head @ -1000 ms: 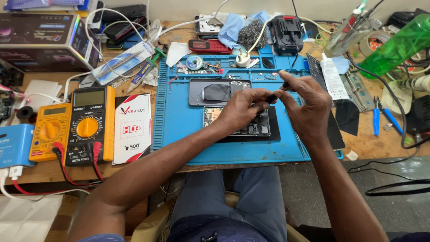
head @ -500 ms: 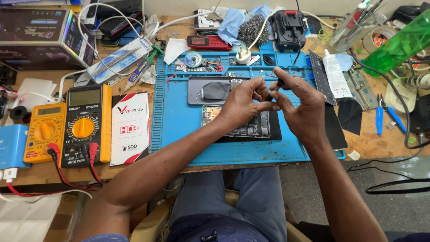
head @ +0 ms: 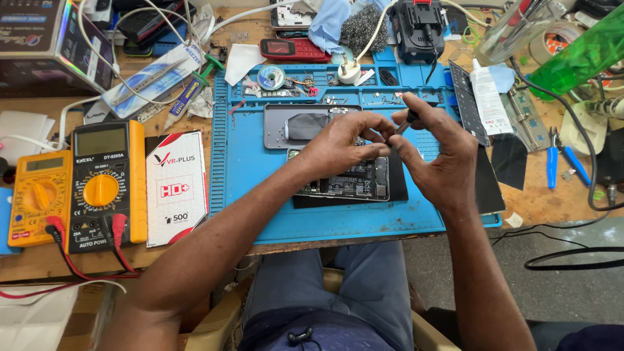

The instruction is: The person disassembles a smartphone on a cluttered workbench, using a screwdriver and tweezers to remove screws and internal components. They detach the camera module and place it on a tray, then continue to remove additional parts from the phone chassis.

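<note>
Screwdriver (head: 404, 122) betw. both hands' fingertips

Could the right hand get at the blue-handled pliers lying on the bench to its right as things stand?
Probably yes. The pliers lie in the open on the wooden bench, nothing on top of them, but the right hand holds a small screwdriver, so it would need to put that down first.

Opened phone (head: 351, 182) on the work mat (head: 260, 201), under both hands; left hand (head: 338, 146) just left of right hand (head: 439, 159), small screwdriver (head: 406, 121) between them; phone back cover (head: 286, 127) behind; two multimeters (head: 97, 185) left of the mat, flat card (head: 175, 188) between; battery pack (head: 419, 26) at the far edge; pliers (head: 552, 166) well right.
</note>
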